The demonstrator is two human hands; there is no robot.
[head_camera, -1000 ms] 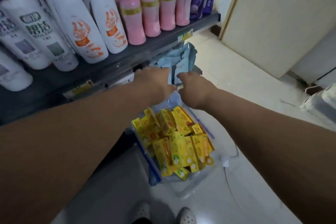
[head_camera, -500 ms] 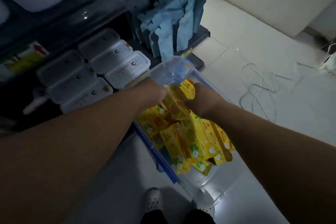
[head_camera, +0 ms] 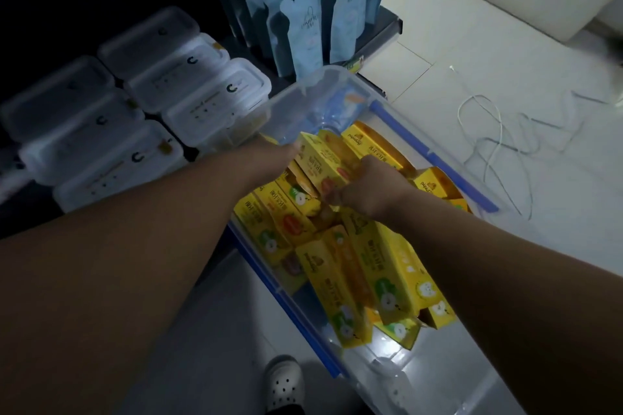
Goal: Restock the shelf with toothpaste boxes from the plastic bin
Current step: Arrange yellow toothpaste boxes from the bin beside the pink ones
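Fingers of the left hand (head_camera: 278, 155) vanish behind the far end of a raised toothpaste box (head_camera: 320, 162), hold unclear; the right hand (head_camera: 374, 190) curls round its near end, likely lifting it off the heap in the plastic bin (head_camera: 340, 72). Long axis slants away toward the shelf (head_camera: 391, 27).

Yellow toothpaste boxes (head_camera: 387, 273), clear bin (head_camera: 340, 75) (blue-edged), pale-blue pouches (head_camera: 303, 27)

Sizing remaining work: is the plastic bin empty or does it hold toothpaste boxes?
Not empty. Yellow toothpaste boxes lie in a loose pile in the middle of the plastic bin; its near end is bare.
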